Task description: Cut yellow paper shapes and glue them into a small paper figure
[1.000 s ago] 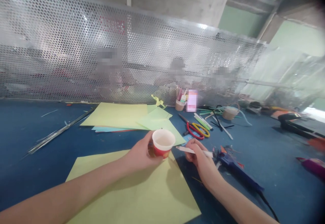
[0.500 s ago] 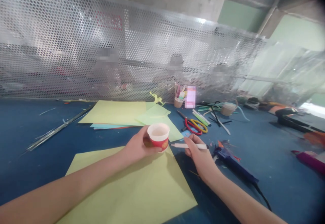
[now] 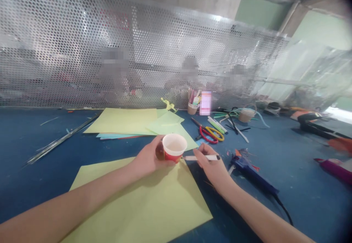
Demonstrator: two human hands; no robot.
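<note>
A red and white paper cup [image 3: 174,144] is held tilted, its opening partly toward me, above the far edge of a large yellow sheet of paper [image 3: 137,202]. My left hand [image 3: 150,156] is wrapped round the cup from the left. Between the fingers of my right hand [image 3: 210,162] is a white marker [image 3: 205,158]. Its dark tip points left, at or very close to the lower right of the cup; whether it touches I cannot tell.
Beyond lie yellow sheets [image 3: 123,120], red and yellow-handled scissors [image 3: 210,133], several markers [image 3: 217,124], a cup of pens [image 3: 193,105] and a phone-like screen [image 3: 205,103]. At right rests a blue glue gun [image 3: 254,173] with its cord. A perforated metal panel [image 3: 159,52] borders the table.
The cup has shifted slightly right and turned a little in my left hand. The right hand with the marker has moved slightly left, bringing the tip closer to the cup.
</note>
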